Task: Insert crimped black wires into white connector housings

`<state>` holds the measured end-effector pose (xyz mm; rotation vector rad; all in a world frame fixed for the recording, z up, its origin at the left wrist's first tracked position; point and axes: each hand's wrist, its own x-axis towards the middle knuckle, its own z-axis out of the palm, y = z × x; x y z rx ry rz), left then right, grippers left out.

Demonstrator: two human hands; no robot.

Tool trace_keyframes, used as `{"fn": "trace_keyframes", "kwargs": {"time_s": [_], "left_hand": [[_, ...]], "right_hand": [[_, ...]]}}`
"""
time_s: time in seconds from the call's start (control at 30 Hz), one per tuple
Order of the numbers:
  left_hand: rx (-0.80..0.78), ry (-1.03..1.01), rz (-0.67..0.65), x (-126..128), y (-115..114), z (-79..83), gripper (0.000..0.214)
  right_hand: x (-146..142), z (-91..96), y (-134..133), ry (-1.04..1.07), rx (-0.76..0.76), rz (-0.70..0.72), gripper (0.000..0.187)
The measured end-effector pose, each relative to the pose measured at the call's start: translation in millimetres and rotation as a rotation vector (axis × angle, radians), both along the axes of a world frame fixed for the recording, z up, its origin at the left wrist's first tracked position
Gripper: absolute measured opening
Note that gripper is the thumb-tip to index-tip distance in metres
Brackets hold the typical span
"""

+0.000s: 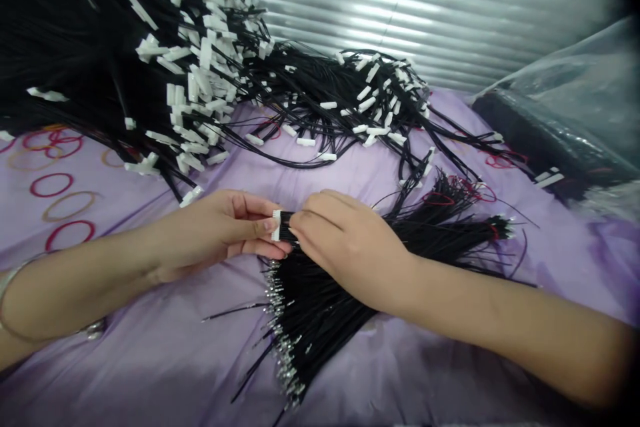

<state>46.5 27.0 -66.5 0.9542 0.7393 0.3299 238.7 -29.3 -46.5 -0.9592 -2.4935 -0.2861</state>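
Two hands meet mid-counter: left hand (220, 230) fingers pinch white connector (275, 225), right hand (345, 240) fingers grip its black wires. Finished harnesses (200, 60) piled far left; bare-terminal bundle (300, 320) near still unfitted.

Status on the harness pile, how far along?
Done: big heap of wires with white plugs at the back. In hand: left hand pinches a plug, right hand feeds wires in. Left: bundle of bare-ended wires under the hands.
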Motion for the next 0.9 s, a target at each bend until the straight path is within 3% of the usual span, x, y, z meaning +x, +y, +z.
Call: {"fn": "trace_keyframes", "kwargs": {"time_s": [0.13, 0.2, 0.3, 0.43, 0.57, 0.67, 0.77, 0.9], "left_hand": [[0.237, 0.048, 0.035, 0.2, 0.1, 17.4, 0.009], [0.434, 0.085, 0.091, 0.6, 3.0, 23.6, 0.01], [0.621, 0.123, 0.156, 0.4, 9.8, 22.2, 0.01], [0.687, 0.154, 0.139, -1.1, 15.4, 11.9, 0.015], [0.734, 0.177, 0.077, -3.6, 13.2, 8.9, 0.02], [0.742, 0.196, 0.037, -5.7, 11.2, 8.1, 0.021], [0.732, 0.19, 0.018, -6.6, 11.6, 4.8, 0.021], [0.725, 0.2, -0.023, -5.9, 15.2, -1.1, 0.021]], "right_hand": [[-2.0, 21.6, -25.3, 0.146, -0.011, -0.097, 0.013], [-6.2, 16.9, -35.5, 0.072, -0.083, -0.097, 0.011], [-13.1, -5.0, -33.5, -0.126, -0.135, -0.194, 0.026], [-13.7, -18.3, -14.8, -0.073, -0.371, -0.175, 0.023], [-4.5, -2.3, -7.7, 0.006, -0.63, -0.065, 0.014], [3.3, 14.8, -8.1, -0.096, -0.796, -0.048, 0.011], [6.9, 26.7, -9.0, -0.267, -0.813, -0.101, 0.011], [0.2, 20.9, -10.1, -0.199, -0.646, -0.182, 0.014]]}}
